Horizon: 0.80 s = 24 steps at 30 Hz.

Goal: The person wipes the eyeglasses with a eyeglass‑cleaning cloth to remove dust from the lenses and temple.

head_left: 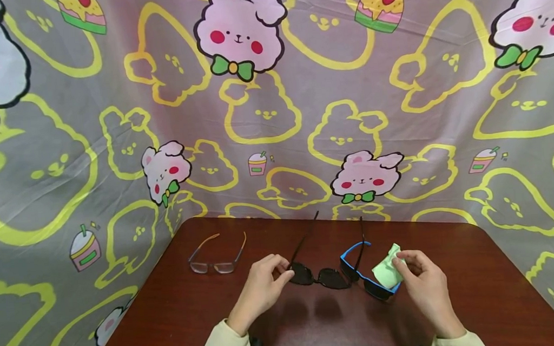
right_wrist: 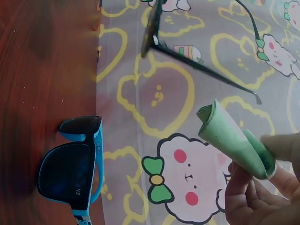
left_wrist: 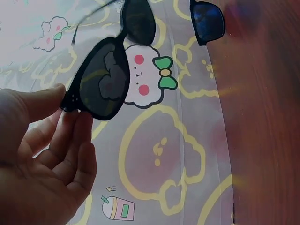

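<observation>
Left hand (head_left: 262, 287) pinching glossy black dark-lensed sunglasses (head_left: 332, 278) by one corner above the reddish-brown table (head_left: 171, 322), right hand (head_left: 427, 287) gripping folded pale-green cloth (head_left: 387, 271), and that lopsided hold could twist loose, knocking blue-framed dark-lensed sunglasses (head_left: 378, 291) below

R hand (right_wrist: 262, 200) pinches 1 grn cloth (right_wrist: 232, 137); also blk glasses (right_wrist: 152, 33), blue sunglasses (right_wrist: 66, 171).

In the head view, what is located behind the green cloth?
Behind the green cloth, the blue-framed sunglasses are partly visible, resting on the brown table. Whatever the cloth itself covers cannot be seen in this view.
</observation>
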Motion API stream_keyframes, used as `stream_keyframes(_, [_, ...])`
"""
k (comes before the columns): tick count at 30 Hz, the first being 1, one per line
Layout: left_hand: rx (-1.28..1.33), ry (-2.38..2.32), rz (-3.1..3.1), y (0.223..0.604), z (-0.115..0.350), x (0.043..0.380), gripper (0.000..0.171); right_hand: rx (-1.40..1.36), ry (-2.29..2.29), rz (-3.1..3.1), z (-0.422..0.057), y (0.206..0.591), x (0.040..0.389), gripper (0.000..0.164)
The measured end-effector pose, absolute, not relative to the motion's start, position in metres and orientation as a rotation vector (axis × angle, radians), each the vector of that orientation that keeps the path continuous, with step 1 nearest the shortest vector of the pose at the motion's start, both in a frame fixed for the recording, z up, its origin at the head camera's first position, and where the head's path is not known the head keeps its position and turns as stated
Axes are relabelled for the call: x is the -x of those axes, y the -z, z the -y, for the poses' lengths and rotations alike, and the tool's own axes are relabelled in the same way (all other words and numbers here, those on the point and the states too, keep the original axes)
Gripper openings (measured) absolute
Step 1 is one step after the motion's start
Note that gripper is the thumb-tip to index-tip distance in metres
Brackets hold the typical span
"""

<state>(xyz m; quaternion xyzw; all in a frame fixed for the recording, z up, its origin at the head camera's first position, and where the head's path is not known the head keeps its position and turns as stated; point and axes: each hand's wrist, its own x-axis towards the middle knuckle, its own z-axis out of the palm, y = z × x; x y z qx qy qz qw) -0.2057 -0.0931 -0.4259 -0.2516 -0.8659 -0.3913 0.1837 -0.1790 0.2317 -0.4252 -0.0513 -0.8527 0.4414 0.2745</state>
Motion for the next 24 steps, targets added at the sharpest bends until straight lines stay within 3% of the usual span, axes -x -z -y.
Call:
stream_keyframes(7, [0.678, 1.148, 2.380, 0.427, 0.090, 0.206, 0.011, 0.068, -1.169, 2.404, -0.232, 0.424, 0.174, 0.034])
stream_keyframes(14, [0.690, 1.193, 2.308, 0.427, 0.087, 0.204, 0.013, -0.090, -1.183, 2.280, -0.225, 0.427, 0.171, 0.023])
stream_keyframes(24, [0.647, 1.209, 2.237, 0.426, 0.082, 0.204, 0.014, -0.254, -1.076, 2.118, -0.216, 0.432, 0.172, 0.022])
